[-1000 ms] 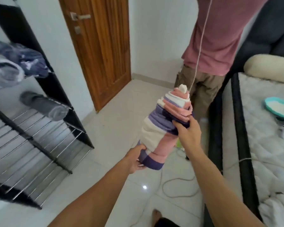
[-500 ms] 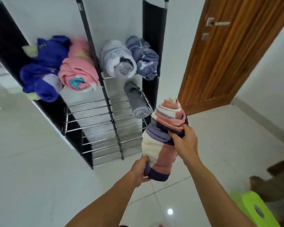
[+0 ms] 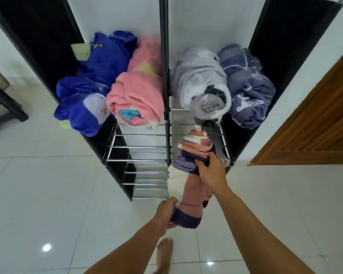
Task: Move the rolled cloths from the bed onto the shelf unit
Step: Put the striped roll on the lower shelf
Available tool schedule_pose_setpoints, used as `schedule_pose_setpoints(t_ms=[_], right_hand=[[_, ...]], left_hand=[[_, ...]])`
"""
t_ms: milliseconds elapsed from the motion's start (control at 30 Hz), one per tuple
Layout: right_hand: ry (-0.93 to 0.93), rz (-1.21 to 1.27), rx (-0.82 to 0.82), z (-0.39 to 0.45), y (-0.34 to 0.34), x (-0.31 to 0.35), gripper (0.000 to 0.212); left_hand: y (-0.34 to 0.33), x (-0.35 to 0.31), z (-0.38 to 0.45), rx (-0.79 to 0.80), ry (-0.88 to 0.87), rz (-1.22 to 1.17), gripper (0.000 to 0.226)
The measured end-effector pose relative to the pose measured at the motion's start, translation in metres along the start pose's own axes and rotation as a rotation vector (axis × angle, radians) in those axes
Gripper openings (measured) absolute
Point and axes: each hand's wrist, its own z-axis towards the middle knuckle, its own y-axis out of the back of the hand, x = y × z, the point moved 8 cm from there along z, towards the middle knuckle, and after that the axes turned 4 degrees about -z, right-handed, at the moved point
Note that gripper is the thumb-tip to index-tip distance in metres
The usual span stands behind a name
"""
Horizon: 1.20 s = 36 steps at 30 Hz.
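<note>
Head view shows the striped rolled cloth (image 3: 188,180), banded in pink, white and purple, held in the air in front of the shelf unit (image 3: 147,147), its long axis running from the person toward the unit, far end pointing into the right-hand bay and slightly raised. That far end lies over the wire rungs of the lower right shelf, just short of a grey rolled cloth (image 3: 211,127) that sits on that shelf; whether the two touch I cannot tell. The right hand (image 3: 211,170) is the nearer one to the shelf unit: it lies on top of the roll past its middle, fingers curled into the purple band and gripping it. The left hand (image 3: 166,211) is at the near end, fingers wrapped around the purple tail from the left side, gripping it. The judgement here is that the roll is already aligned with the depth of the bay, so the coming move is a push forward along its own axis, the right hand steering, the left driving from behind. On the top tier of the shelf unit, a white-grey roll (image 3: 202,86) and a blue-grey patterned roll (image 3: 248,89) fill the right bay directly above the target spot, and a pink roll (image 3: 137,91) and a dark blue roll (image 3: 91,91) fill the left bay. Right of the shelf unit stands a wooden door (image 3: 315,125); below the roll, a bare foot (image 3: 163,254) rests on the white tiled floor (image 3: 48,194).
</note>
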Motion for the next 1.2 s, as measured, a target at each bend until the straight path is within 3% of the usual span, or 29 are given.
schedule_pose_setpoints(t_ms=[200, 400, 533, 633, 700, 733, 833, 900, 1000, 1033, 1167, 1200], right_hand=[[-0.069, 0.052, 0.039, 0.089, -0.033, 0.019, 0.036], [-0.192, 0.069, 0.08, 0.151, -0.048, 0.019, 0.036], [-0.207, 0.132, 0.197, 0.169, -0.058, 0.012, 0.037], [-0.222, 0.063, 0.308, 0.171, -0.075, 0.0, 0.013], [-0.188, -0.042, 0.317, 0.166, -0.083, -0.001, 0.018], [-0.151, -0.115, 0.3, 0.164, -0.086, -0.003, 0.03], [-0.106, -0.242, 0.303, 0.15, -0.089, -0.01, 0.056], [-0.102, -0.28, 0.288, 0.146, -0.086, -0.018, 0.055], [-0.063, -0.337, 0.293, 0.139, -0.088, -0.027, 0.058], [-0.056, -0.345, 0.298, 0.136, -0.089, -0.031, 0.058], [-0.071, -0.347, 0.357, 0.12, -0.088, -0.039, 0.047], [-0.08, -0.325, 0.378, 0.114, -0.085, -0.041, 0.046]], left_hand=[[0.011, -0.067, 0.033, -0.055, -0.099, 0.039, 0.028], [-0.017, -0.098, 0.046, 0.047, -0.084, -0.058, 0.012], [-0.029, -0.113, 0.056, 0.054, -0.152, -0.181, 0.029], [-0.035, -0.136, 0.068, 0.067, -0.242, -0.121, 0.05], [-0.041, -0.151, 0.072, 0.084, -0.253, -0.096, 0.072], [-0.044, -0.154, 0.075, 0.097, -0.251, -0.087, 0.079], [-0.048, -0.158, 0.075, 0.117, -0.246, -0.079, 0.073], [-0.052, -0.164, 0.071, 0.122, -0.275, -0.064, 0.068], [-0.058, -0.167, 0.074, 0.138, -0.288, -0.063, 0.114], [-0.06, -0.166, 0.071, 0.135, -0.283, -0.059, 0.12], [-0.06, -0.157, 0.065, 0.147, -0.301, 0.071, 0.125], [-0.06, -0.155, 0.065, 0.152, -0.302, 0.105, 0.116]])
